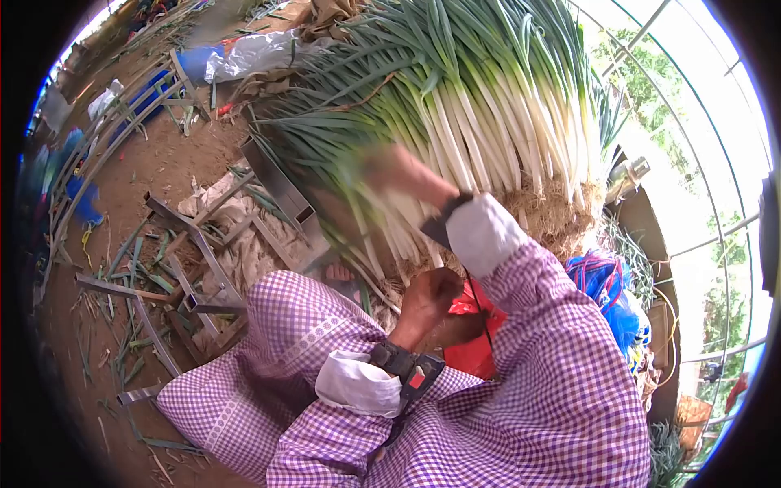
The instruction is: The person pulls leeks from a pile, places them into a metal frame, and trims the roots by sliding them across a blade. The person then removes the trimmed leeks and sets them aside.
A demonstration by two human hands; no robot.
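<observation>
A large stack of long green onions (480, 122) lies ahead, with green leaves at the top, white stalks below and shaggy roots (561, 220) toward me. My right hand (399, 173) is over the left part of the stack, touching or just above the stalks; motion blur hides its fingers. Nearer my lap, my left hand (423, 302) is closed, its fingers curled together, and what it may hold is too small to make out. A red object (470, 358) lies just right of and below it, beside a thin dark strip.
Metal frames (195, 260) stand at the left over soil strewn with leaf scraps. A sheet of silvery plastic (252, 57) lies at the upper left. Blue and pink cords (606, 285) are bundled at the right, near a curved greenhouse wall with metal pipes.
</observation>
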